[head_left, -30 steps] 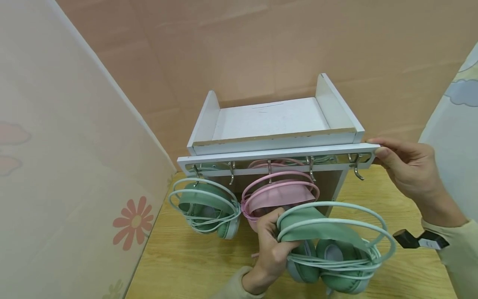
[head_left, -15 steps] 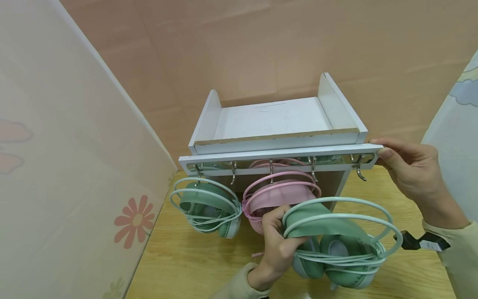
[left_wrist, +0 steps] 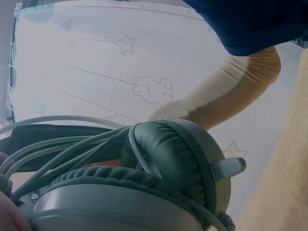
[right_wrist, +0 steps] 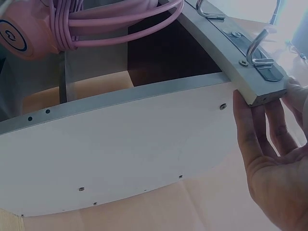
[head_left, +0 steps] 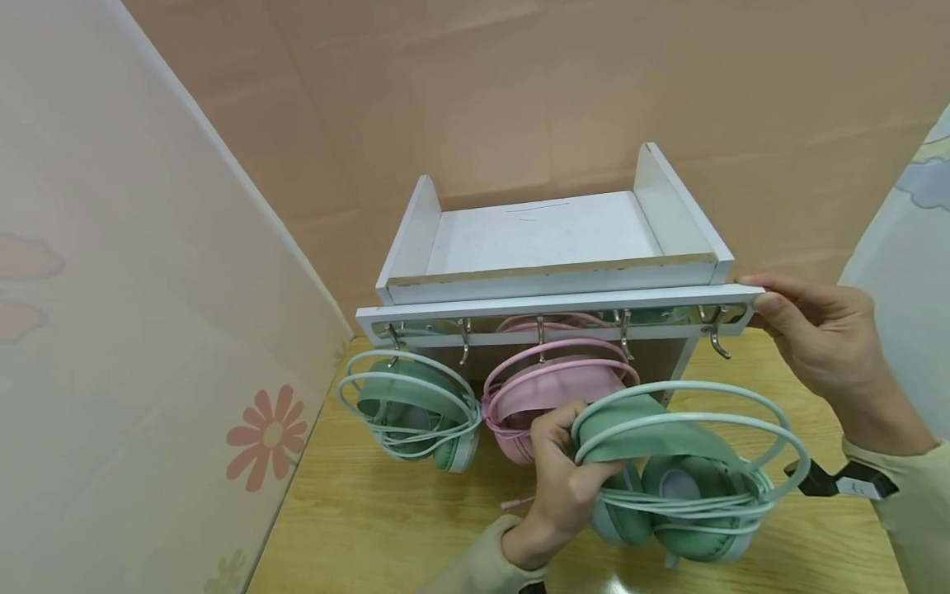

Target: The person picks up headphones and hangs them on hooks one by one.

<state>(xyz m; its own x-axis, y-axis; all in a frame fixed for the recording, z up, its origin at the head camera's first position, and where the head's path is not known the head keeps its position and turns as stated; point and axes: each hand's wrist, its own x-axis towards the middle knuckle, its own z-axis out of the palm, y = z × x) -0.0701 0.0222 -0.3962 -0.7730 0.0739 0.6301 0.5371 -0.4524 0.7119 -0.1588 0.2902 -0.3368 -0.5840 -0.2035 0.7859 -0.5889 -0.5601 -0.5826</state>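
My left hand [head_left: 560, 478] grips a pair of green headphones [head_left: 656, 441] by the left side of its headband, in front of the rack's right half. Its cushioned ear cups [left_wrist: 168, 163] and wound cable fill the lower left wrist view. With thumb in front and fingers behind, my right hand [head_left: 827, 338] holds the right end of a white hook rail [head_left: 519, 307]. The rightmost hook [head_left: 717, 340] has nothing on it. Pink headphones [head_left: 560, 384] hang at the rail's middle hook, and another green pair [head_left: 408, 396] hangs from the leftmost hook.
Behind the rail stands a white shelf [head_left: 549, 235] with raised sides. Below lies a wooden tabletop [head_left: 349, 528]. A flower-patterned wall panel [head_left: 185, 330] borders the left, and another panel [head_left: 913, 272] stands at the right.
My left hand has moved the held green headphones slightly right and up. The right hand keeps its hold on the rail end, and the hanging headphones stay put.
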